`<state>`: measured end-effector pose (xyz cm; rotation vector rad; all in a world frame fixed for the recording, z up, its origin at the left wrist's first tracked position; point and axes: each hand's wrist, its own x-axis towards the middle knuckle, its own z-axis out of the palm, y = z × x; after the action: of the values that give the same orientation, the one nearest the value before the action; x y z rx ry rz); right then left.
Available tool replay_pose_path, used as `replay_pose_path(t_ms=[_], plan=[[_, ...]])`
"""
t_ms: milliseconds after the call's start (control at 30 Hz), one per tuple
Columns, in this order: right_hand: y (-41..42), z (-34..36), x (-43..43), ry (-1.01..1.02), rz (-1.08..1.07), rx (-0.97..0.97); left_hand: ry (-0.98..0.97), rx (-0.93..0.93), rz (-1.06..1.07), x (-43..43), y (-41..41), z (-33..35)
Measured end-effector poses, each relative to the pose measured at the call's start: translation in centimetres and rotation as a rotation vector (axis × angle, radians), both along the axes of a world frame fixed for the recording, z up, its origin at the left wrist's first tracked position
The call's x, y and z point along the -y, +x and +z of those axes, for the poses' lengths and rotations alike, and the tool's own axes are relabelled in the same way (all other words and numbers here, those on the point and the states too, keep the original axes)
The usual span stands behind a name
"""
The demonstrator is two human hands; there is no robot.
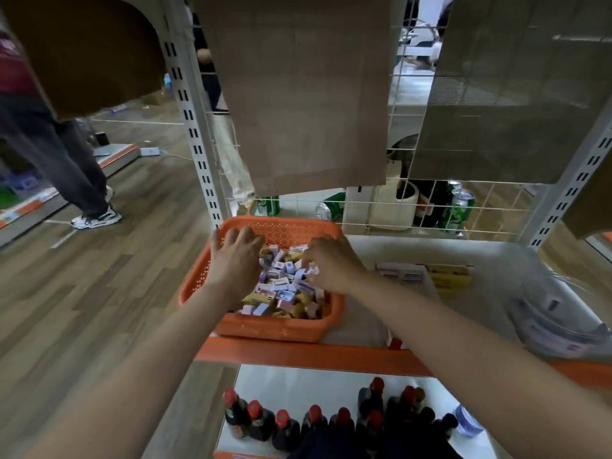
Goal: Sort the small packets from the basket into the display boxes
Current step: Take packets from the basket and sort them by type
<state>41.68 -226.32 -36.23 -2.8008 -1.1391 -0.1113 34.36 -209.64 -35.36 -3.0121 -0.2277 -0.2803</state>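
1. Because the left hand lies flat on the far-left part of the heap, fingers spread and holding nothing, a hard press there could tilt or slide the basket; it sits at the very left end of the shelf, so a shove leftward might send it toward the floor
2. The packets are still heaped in the basket, purple, white and yellow all mixed; raking through them could flick some over the low near rim, and those would likely drop among the bottles on the lower shelf
3. The right hand has its fingers curled down into the right side of the heap, pinching what look like pale packets; how many cannot be told, and a loose pinch on several may shed one on the way across
4. The display boxes stand right of the basket, near but apart, a purple-and-white one beside a yellow one; with the colours jumbled, a packet could easily land in the wrong box
5. Furthest right lies clear plastic wrapping; an overreaching forearm might brush and shift it
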Motion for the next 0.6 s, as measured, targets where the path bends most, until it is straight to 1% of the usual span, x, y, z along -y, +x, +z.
replay_pose_path(t_ms=[100, 233, 433, 600], plan=[[0.0, -1.2, -1.8, -0.174, -0.068, -0.048, -0.01, -0.03, 0.028, -1.9, -0.7, -0.6], [0.3, -2.0, -2.2, -0.222, -0.103, -0.119, 0.001, -0.054, 0.024, -3.2, -1.0, -1.2], [0.2, -1.9, -2.2, -0.21, -0.097, -0.099, -0.046, -0.095, -0.005, -3.4, -0.8, -1.8], [0.2, -1.9, -2.2, -0.006, -0.079, -0.052, -0.056, -0.094, -0.027, -3.1, -0.6, -2.1]])
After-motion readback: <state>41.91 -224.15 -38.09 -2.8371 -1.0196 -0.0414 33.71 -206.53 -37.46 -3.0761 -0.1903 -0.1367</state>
